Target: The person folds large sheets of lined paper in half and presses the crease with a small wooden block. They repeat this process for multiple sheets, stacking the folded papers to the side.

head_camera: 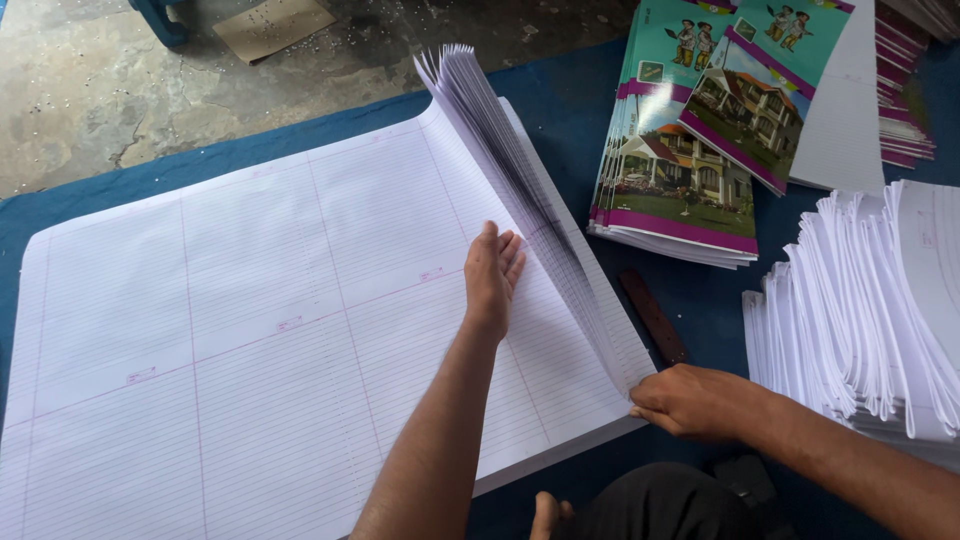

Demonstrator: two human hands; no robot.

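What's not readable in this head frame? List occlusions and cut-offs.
- Left hand palm: pressed flat on the ruled sheets, underside hidden.
- Right hand fingertips: tucked under the fanned sheet edges.
- Dark flat tool: lower end behind the right hand; kind unclear.
- Folded white paper stack: cut off by the right edge.
- Printed covers: tops cut off by the top edge.

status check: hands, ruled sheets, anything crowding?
Left hand flat on ruled sheet stack. Right hand pinching lifted sheets at near corner. Printed covers, folded white stacks and dark strip alongside, apart.
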